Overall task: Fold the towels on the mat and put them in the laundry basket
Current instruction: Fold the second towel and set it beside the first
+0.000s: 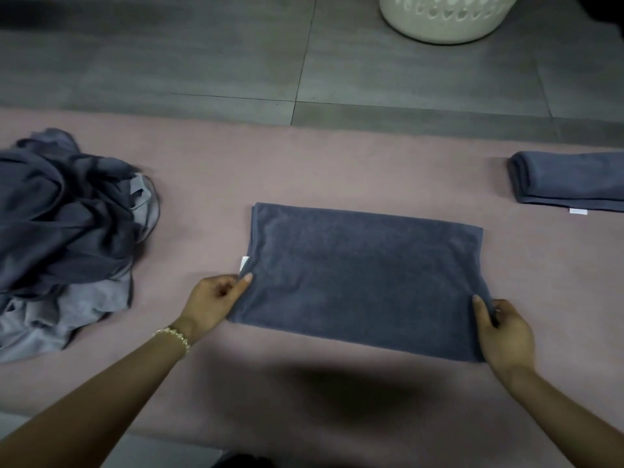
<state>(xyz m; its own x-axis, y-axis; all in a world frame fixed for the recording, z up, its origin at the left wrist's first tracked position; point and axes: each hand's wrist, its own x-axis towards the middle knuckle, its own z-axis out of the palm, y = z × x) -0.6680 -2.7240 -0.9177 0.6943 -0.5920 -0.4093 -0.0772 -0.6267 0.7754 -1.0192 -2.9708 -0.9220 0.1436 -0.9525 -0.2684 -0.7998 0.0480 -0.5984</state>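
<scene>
Pink mat (337, 163) covers the floor in front of me, one of it. Everything but the basket sits on it.

Crumpled pile (67, 231) at far left: dark and lighter grey cloth tangled together. Can't count the towels in it, at least two shades.

Towel (364, 282) in work: one, dark grey, lying flat mid-mat as a wide rectangle, already doubled by the look of it. Soft terry, light, limp, so it will sag and shift unless both ends lift together. It's not slippery or fragile. Best hold is at the short ends near the corners.

Basket (445, 18): one, cream, perforated, on the grey floor beyond the mat, well apart from the towel.

Folded towel (567, 180): one, at the right edge of the mat, not yet in the basket.

Left hand (212, 302) pinches the towel's left end, thumb on top. Right hand (506, 332) pinches the right end the same way.

White label (243, 263) pokes out just above my left thumb.
</scene>
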